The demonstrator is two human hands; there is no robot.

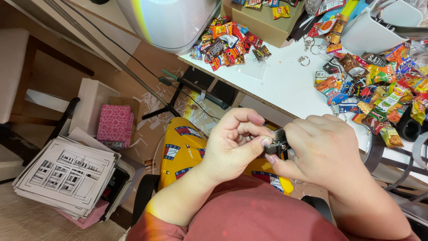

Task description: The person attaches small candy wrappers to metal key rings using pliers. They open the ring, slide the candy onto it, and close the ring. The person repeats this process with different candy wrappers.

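Observation:
My left hand (234,143) and my right hand (318,149) meet in front of my chest, below the edge of the white table (281,87). Together they pinch a small dark metal piece (279,145), perhaps a keyring clasp or a small tool; its exact kind is hard to tell. The left thumb and forefinger press on its left side. My right hand wraps its right side and hides most of it. Both hands hover over my lap, which is covered in yellow printed fabric (183,147).
Several tiny colourful snack-packet charms lie in piles on the table (227,42) (379,85), with loose metal rings (305,60), a cardboard box (263,22) and a white container (365,31). On the floor at left sit a stack of printed sheets (67,174), a pink patterned packet (113,122) and paper scraps.

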